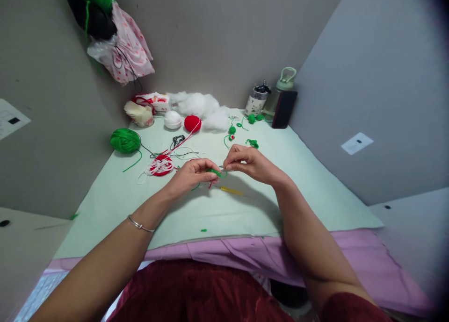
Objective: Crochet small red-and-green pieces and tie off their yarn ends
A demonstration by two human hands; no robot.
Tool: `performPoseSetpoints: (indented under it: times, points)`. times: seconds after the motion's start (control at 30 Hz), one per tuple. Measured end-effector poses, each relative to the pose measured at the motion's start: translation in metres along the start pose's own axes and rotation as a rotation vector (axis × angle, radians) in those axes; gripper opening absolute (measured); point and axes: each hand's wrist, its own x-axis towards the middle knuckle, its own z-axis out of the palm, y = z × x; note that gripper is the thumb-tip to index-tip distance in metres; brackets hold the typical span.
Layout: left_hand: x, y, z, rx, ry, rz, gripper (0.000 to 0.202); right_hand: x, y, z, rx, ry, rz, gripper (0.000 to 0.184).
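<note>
Dark red clothing (196, 289) fills the near edge, and beyond it mauve cloth (217, 252) hangs along the front of a pale green table cover (315, 191). Both forearms reach in over it, a silvery bangle (141, 225) around the left one. At the middle of the table, above the cover, the left hand (196, 172) has its thumb and fingers drawn together on a small green yarn piece (214, 173), which shows at the fingertips. Just beside it the right hand (249, 164) pinches a slim greyish tool (222, 167) between thumb and forefinger, leaving hardly any gap; the tool's end is too small to make out where it meets the green yarn. Below the hands lies a yellow-handled tool (231, 190), and nearer the front edge, a green scrap (204, 230). Left of the hands sits a red and white yarn tangle (161, 165), with a green yarn ball (125, 141) farther left. Behind are a white ball (172, 120), a red ball (192, 123) and fluffy white stuffing (201, 105). Toward the back right, a dark phone (285, 109) leans upright against a bottle (286, 82), near a patterned cup (255, 102).
</note>
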Motion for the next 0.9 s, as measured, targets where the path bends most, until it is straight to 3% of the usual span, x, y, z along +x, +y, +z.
performPoseSetpoints:
  times: [0.2,0.4,0.6,0.77,0.9]
  points:
    - [0.0,-0.001,0.002,-0.062,0.011,-0.024,0.018,0.001,-0.004,0.007,0.023,-0.007,-0.001,0.011]
    - [0.002,-0.001,0.002,-0.125,0.092,-0.015,0.021,0.005,-0.003,0.022,0.199,0.162,0.122,0.006]
    - [0.003,-0.004,0.001,-0.152,0.123,-0.028,0.022,0.007,-0.004,0.034,0.287,0.15,0.12,0.012]
    - [0.004,-0.008,0.003,-0.209,0.161,-0.083,0.03,0.006,-0.007,0.035,0.222,0.14,0.096,0.014]
    - [0.005,-0.01,0.003,-0.17,0.182,-0.085,0.031,0.005,-0.001,0.036,-0.032,0.104,0.009,0.012]
